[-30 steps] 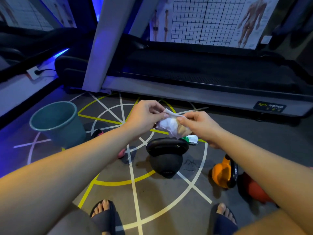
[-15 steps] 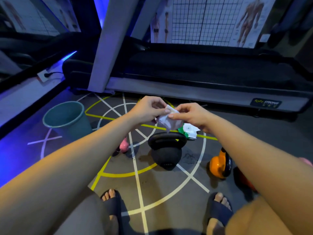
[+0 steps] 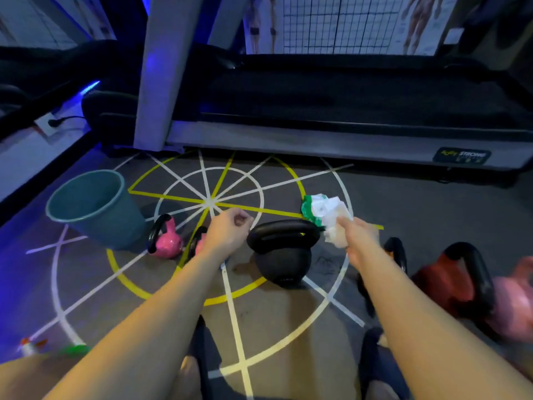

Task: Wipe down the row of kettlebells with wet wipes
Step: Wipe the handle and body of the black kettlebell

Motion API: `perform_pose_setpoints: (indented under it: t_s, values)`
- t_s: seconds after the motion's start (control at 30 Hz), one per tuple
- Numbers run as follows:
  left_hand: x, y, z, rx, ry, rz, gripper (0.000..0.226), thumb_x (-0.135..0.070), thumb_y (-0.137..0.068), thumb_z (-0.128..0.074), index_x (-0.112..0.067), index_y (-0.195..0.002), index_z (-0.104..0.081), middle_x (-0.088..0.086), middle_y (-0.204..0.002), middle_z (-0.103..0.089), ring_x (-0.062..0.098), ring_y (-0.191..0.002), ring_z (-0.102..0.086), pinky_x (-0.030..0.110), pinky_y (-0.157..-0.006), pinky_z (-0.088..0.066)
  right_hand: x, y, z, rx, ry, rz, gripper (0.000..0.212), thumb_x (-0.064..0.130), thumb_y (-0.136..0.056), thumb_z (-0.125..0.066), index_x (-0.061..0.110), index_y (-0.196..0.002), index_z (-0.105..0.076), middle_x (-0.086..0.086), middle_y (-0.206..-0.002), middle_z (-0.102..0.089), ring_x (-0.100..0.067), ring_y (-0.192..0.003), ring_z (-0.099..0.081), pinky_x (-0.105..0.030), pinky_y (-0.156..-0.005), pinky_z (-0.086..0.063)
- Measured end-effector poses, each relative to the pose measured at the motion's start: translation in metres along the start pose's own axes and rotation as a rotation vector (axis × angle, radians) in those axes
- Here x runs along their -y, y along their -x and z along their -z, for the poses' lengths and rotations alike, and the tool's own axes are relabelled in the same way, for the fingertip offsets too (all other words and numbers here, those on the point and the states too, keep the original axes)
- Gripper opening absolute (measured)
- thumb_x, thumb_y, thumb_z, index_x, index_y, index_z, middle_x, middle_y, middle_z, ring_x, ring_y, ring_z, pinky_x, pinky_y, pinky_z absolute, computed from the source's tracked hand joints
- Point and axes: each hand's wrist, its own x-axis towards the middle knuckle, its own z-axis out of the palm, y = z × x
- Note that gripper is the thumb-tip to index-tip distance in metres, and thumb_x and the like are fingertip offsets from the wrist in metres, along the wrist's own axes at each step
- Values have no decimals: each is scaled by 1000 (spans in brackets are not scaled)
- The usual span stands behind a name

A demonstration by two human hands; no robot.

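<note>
A black kettlebell stands on the floor in the middle. My right hand grips a crumpled white wet wipe just right of its handle. My left hand hovers left of the handle with fingers curled and nothing in them. A green and white wipe pack lies behind the kettlebell. Two pink kettlebells sit to the left, the second partly hidden by my left hand. A red kettlebell and a pale pink kettlebell sit to the right; an orange one is mostly hidden behind my right arm.
A teal waste bin stands at the left. A treadmill runs across the back with a grey upright post. A spray bottle lies at the lower left. My feet in dark sandals are at the bottom.
My hands have come apart and dropped lower. The left hand let go of the wipe; the right hand carried it down to the right of the black kettlebell.
</note>
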Motion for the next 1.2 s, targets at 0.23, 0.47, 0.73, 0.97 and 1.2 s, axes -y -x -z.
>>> perform_pose_setpoints:
  t_s: [0.23,0.47,0.73,0.97,1.2]
  values:
    - [27,-27,-57,-79,-246,-240,27,-40,-101,-55,-24,-120,-63,-4,-113,-60,19,-107,-60,41,-87,-52,-70,-32,3,-274,-39,-135,37,15,-97,-62,7,-133,-61,-7,-116,-65,-26,-98,-59,-40,-93,-50]
    - [12,-80,-122,72,-450,-419,55,-58,-104,-31,-25,-140,-56,-2,-141,-58,21,-133,-50,44,-107,-43,-94,-75,-12,-167,76,-81,17,16,-103,-52,16,-106,-69,-5,-93,-69,-15,-78,-60,-25,-70,-47]
    - [11,-79,-137,8,-651,-276,55,-68,-100,-27,-37,-120,-67,-10,-113,-73,22,-106,-67,32,-69,-35,-125,-93,-55,-87,-173,-289,24,31,-101,-52,30,-108,-75,1,-101,-75,-22,-97,-68,-41,-89,-56]
    - [8,-78,-138,-25,-682,-290,57,-68,-99,-25,-33,-108,-69,-5,-96,-74,27,-93,-68,32,-66,-32,-107,-90,-57,-62,-188,-188,31,19,-103,-49,33,-112,-75,3,-113,-75,-16,-107,-69,-36,-96,-55]
    - [8,-78,-139,-38,-668,-278,52,-65,-101,-29,-31,-101,-68,-4,-91,-72,27,-88,-67,32,-65,-29,-100,-70,-50,-49,13,41,43,17,-107,-36,32,-139,-60,16,-139,-58,1,-110,-59,-20,-100,-45]
